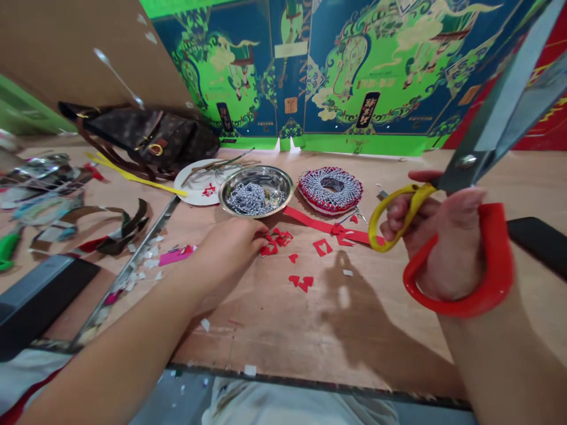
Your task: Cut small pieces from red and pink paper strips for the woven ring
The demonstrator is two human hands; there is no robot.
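A wooden desk (266, 330) fills the view, and a blue-and-green painted panel (354, 71) stands along its far edge at 12 o'clock. Taking clock directions from the desk's middle, a dark monogrammed handbag (150, 139) lies at 10 o'clock, and a long steel ruler (133, 262) lies slantwise at 9 o'clock. A white plate (190, 195) with scraps on it sits at 10 o'clock, just beside a steel bowl (283, 189) of black-and-white strips at 11 o'clock. A red-and-white woven ring (330, 189) sits at 1 o'clock, touching a red paper strip (310, 219). At 3 o'clock, the raised right hand (443, 242) is closed firmly through the handles of large scissors (505, 112), whose blades point up and are slightly parted. At 9 o'clock, the left hand (225, 260) is half curled, its fingertips (266, 231) at red paper cutouts (277, 242) near 12 o'clock; whether it grips one, I cannot tell.
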